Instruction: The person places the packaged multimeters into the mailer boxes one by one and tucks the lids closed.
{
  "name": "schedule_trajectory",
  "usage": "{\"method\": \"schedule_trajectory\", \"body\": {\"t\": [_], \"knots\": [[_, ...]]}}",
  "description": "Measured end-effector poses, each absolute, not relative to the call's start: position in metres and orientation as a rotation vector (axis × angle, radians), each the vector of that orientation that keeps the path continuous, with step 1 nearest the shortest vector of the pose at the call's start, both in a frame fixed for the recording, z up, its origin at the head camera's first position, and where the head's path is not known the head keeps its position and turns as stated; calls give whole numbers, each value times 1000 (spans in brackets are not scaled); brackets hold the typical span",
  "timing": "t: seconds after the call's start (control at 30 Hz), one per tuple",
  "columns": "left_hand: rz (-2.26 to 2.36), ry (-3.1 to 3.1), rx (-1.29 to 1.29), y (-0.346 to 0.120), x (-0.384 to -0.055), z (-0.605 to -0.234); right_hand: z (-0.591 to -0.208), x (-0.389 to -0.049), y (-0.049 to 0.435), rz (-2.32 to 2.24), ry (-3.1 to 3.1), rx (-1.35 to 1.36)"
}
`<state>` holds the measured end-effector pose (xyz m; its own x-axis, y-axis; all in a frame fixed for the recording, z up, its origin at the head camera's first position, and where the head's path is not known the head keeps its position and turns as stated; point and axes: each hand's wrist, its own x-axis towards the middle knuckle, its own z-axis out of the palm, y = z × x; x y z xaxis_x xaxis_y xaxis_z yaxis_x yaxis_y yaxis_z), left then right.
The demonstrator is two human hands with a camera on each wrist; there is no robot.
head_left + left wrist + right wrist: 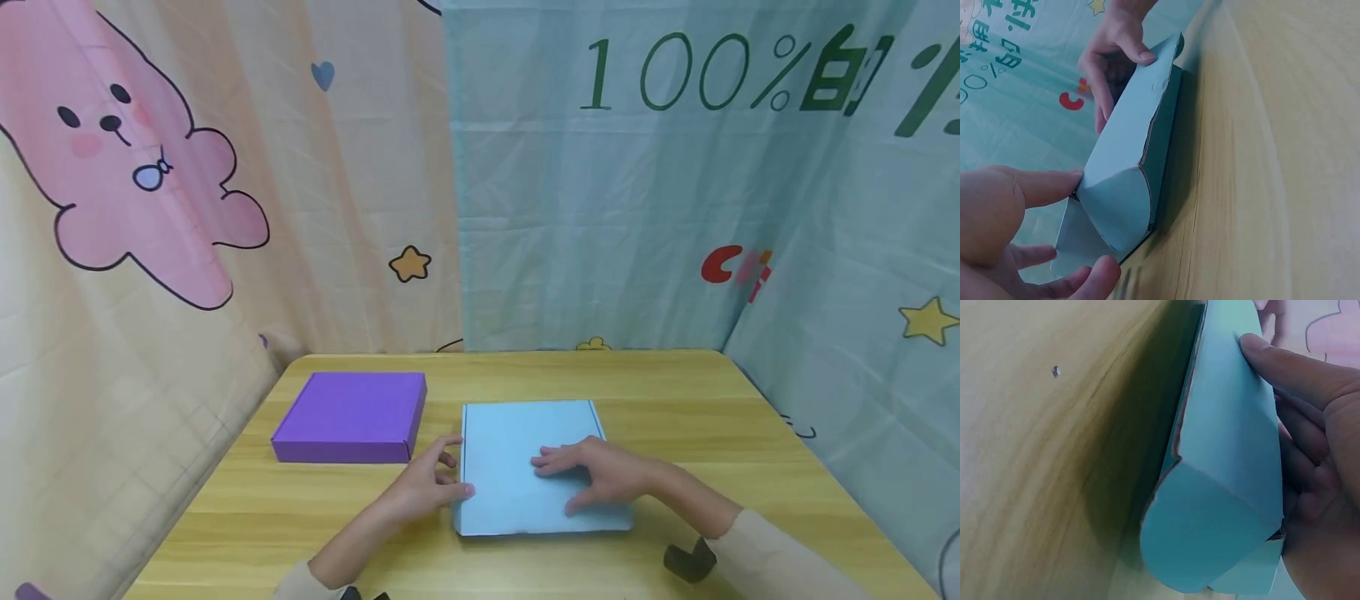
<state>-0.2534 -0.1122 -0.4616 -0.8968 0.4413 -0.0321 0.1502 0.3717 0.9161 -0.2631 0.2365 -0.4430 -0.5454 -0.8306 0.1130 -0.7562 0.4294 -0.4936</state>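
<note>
A light blue cardboard box [498, 458] lies on the wooden table in front of me. My left hand [423, 487] is at its left side, thumb on the lid's near left corner and fingers spread along the edge. Across the right part of the lid rests my right hand [611, 473], fingers spread. In the left wrist view the lid's front flap [1132, 115] hangs outside the box front, with a rounded side tab [1119, 203] sticking out at the corner. The right wrist view shows another rounded tab [1210, 525] and my right thumb touching the flap.
A purple box [352, 412], closed, lies to the left of the blue one on the wooden table [675, 392]. Printed curtains [360, 192] hang behind the table and along both sides. A small dark speck [1055, 371] is on the tabletop in the right wrist view.
</note>
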Motion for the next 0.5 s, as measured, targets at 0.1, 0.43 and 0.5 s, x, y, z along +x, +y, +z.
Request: {"method": "schedule_trajectory", "body": {"t": [0.1, 0.43, 0.5], "knots": [[1426, 2505, 513, -115, -246, -463, -442, -264, 236, -790, 2498, -1410], [1302, 2562, 487, -120, -228, -463, -436, -269, 239, -876, 2390, -1393], [1324, 2536, 480, -121, -225, -465, -436, -271, 239, -890, 2366, -1391]]}}
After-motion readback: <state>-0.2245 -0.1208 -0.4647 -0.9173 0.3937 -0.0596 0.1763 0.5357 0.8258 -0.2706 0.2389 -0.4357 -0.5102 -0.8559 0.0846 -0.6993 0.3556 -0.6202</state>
